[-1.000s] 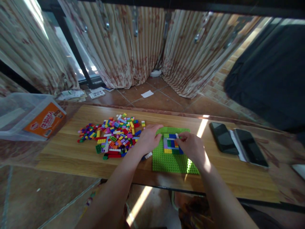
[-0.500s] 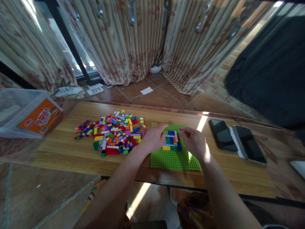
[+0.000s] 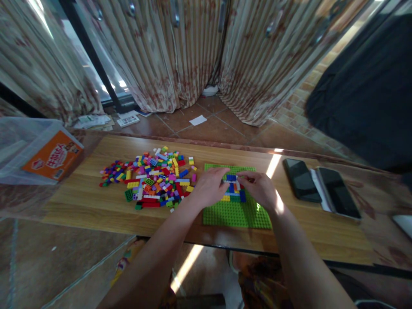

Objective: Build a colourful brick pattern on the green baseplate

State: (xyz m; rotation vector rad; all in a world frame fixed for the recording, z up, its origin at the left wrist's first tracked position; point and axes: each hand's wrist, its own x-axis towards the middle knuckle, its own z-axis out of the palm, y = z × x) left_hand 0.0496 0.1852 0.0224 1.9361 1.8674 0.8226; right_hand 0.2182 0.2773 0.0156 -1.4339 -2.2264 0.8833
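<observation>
A green studded baseplate (image 3: 236, 216) lies on the wooden table in front of me. On it sits a low build of toy bricks (image 3: 236, 198) in blue, yellow, green and white, partly covered by my hands. My left hand (image 3: 210, 186) rests at the build's left side, thumb and fingers apart, with nothing visible between them. From the right, my right hand (image 3: 259, 187) reaches in with thumb and index finger closed around the far end of a white brick (image 3: 238, 185) on the build. Its fingertips are small and hard to make out.
A spread of loose colourful bricks (image 3: 161, 180) covers the table left of the baseplate. A clear plastic box (image 3: 28, 124) with an orange label stands at the far left. Two dark phones (image 3: 301, 180) (image 3: 337, 193) lie to the right. Curtains hang beyond the table.
My right hand has moved slightly left, and its thumb and index finger have closed in at the white brick. My left hand has shifted a little over the build's left side.
</observation>
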